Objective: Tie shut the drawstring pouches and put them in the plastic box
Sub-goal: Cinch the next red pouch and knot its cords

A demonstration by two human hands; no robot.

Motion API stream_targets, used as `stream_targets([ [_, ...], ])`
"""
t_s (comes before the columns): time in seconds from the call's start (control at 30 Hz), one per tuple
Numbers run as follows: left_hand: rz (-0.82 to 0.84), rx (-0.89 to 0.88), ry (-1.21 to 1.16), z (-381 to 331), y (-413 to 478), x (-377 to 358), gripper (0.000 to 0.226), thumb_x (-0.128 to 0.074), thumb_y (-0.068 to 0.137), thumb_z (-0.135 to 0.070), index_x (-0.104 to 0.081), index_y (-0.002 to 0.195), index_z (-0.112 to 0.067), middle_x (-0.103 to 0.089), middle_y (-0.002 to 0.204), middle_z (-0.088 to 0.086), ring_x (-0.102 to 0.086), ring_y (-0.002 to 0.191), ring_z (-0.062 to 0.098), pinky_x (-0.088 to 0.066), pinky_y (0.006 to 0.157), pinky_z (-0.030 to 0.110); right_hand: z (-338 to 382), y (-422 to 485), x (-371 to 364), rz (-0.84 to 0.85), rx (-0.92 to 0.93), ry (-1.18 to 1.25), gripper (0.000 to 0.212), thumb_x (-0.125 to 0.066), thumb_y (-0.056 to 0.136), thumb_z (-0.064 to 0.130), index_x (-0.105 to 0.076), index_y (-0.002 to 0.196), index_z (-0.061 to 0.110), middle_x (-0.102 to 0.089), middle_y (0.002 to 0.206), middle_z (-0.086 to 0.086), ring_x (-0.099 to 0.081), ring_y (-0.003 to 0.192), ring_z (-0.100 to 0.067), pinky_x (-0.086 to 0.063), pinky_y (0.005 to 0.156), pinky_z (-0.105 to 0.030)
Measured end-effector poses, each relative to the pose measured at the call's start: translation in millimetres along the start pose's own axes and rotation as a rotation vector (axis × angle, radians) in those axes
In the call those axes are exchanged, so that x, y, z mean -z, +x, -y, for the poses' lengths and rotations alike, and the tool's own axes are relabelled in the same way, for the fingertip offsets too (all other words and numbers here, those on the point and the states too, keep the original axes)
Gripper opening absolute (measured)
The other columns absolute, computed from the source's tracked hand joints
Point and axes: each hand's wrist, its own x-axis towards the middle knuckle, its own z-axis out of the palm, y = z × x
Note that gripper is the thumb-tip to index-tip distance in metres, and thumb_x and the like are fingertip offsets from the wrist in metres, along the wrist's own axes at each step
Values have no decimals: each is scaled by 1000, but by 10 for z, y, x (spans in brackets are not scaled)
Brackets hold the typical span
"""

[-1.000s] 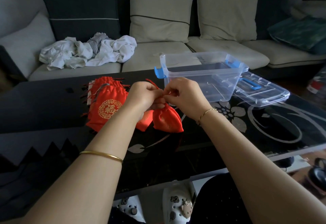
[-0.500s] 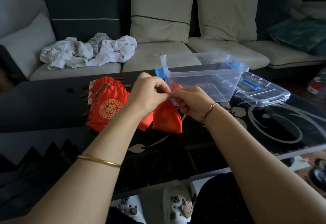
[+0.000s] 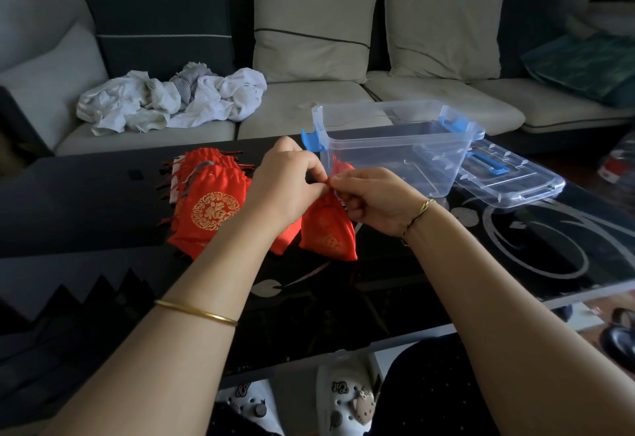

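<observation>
A small red drawstring pouch (image 3: 328,229) with gold print hangs just above the black table, its gathered neck between my two hands. My left hand (image 3: 287,183) pinches the red cord at the neck from the left. My right hand (image 3: 372,200) pinches the cord from the right, fingers curled. To the left lies a pile of several red pouches (image 3: 209,202), the top one showing a round gold emblem. The clear plastic box (image 3: 395,147) with blue latches stands open behind my hands; nothing shows inside it.
The box's clear lid (image 3: 508,177) with a blue handle lies to the right of the box. The glossy black table (image 3: 515,246) has a pale floral pattern. A sofa with cushions and a heap of white cloth (image 3: 171,98) stands behind. Shoes show below the table edge.
Both hands have risen slightly and turned, fingertips now meeting at the pouch's neck on the cord. The pouch stays hanging between them.
</observation>
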Motion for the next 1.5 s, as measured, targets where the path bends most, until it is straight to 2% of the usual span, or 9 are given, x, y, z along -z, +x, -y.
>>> stream_targets([
  [0.3, 36, -55, 47, 22, 23, 4, 6, -60, 80, -10, -58, 75, -10, -47, 90, 1, -52, 83, 21, -47, 76, 36, -7, 18, 27, -65, 80, -110, 16, -59, 90, 11, -62, 74, 9, -45, 62, -2, -38, 50, -6, -35, 47, -16],
  [0.47, 69, 125, -169, 31, 46, 44, 11, -51, 81, -6, -55, 73, -1, -45, 68, -1, -40, 58, 10, -31, 50, 16, -69, 73, 103, -265, 222, -357, 19, -59, 88, 10, -64, 75, -3, -46, 61, -2, -39, 54, -9, -36, 53, -22],
  [0.6, 164, 409, -438, 26, 14, 7, 13, -48, 80, -9, -47, 67, -10, -42, 64, 1, -43, 63, 14, -35, 57, 24, -161, 58, 3, -238, 177, -407, 22, -57, 90, 13, -58, 69, 10, -50, 65, -2, -45, 57, -10, -42, 53, -20],
  [0.7, 145, 557, -638, 80, 45, 1, 15, -47, 78, -7, -46, 64, -12, -49, 66, 4, -54, 70, 20, -47, 59, 28, -242, 14, 12, -49, 55, -220, 18, -52, 94, 26, -60, 101, 12, -63, 92, -6, -62, 82, -15, -55, 74, -29],
  [0.83, 97, 638, -804, 78, 87, 17, 18, -43, 81, -2, -44, 64, -10, -50, 64, 6, -53, 59, 17, -47, 55, 25, -401, 18, 93, 53, 2, -504, 69, -69, 79, 38, -37, 136, 19, -58, 124, 1, -62, 102, -14, -53, 70, -23],
  [0.9, 82, 665, -881, 55, 99, 17, 20, -42, 83, -1, -43, 64, -9, -48, 63, 6, -52, 57, 16, -47, 54, 25, -460, 23, 108, -15, 47, -625, 64, -74, 76, 33, -42, 129, 18, -59, 116, 2, -62, 92, -11, -50, 64, -21],
  [1.07, 49, 692, -1089, -11, 154, 26, 19, -43, 85, 1, -46, 68, -6, -49, 65, 7, -53, 59, 15, -49, 54, 23, -416, -13, 128, -194, 194, -622, 27, -70, 80, 17, -53, 101, 15, -64, 101, -8, -64, 89, -25, -57, 75, -44],
  [1.23, 6, 647, -1270, -96, 399, 133, 19, -47, 90, -2, -54, 72, -5, -57, 54, 4, -55, 48, 10, -52, 49, 18, 30, -114, 191, -381, 355, -717, 12, -66, 82, 18, -68, 93, 13, -69, 91, -3, -64, 85, -19, -53, 82, -42],
  [1.5, -68, 688, -1044, 24, 951, 114, 23, -47, 90, 3, -52, 70, -8, -51, 55, 5, -51, 52, 13, -51, 54, 24, 1113, 703, 551, -552, 368, -782, 15, -65, 80, 16, -70, 91, 6, -60, 81, -7, -58, 78, -23, -51, 72, -35],
])
